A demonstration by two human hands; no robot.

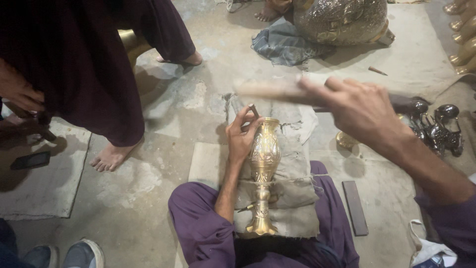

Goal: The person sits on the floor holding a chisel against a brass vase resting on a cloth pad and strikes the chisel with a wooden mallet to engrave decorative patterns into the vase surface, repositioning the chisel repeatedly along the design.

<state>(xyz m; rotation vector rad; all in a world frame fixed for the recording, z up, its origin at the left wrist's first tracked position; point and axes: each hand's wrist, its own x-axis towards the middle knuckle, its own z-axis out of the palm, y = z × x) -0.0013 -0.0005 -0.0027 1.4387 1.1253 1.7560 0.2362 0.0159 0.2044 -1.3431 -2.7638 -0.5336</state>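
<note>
A slender engraved brass vase [264, 171] lies along a grey cloth pad [292, 198] on my lap, its mouth pointing away from me. My left hand [241, 136] rests against the vase's upper body and pinches a short dark chisel [254, 110] whose tip meets the rim. My right hand [359, 110] is raised above and to the right, gripping a hammer with a pale wooden handle [270, 90], blurred by motion.
A barefoot person in dark clothes [99, 74] stands at left. A large embossed metal vessel [342, 20] on a blue cloth sits at the back. Dark metal pieces [436, 129] lie at right, a flat dark bar [355, 207] beside my knee, a phone [30, 160] at far left.
</note>
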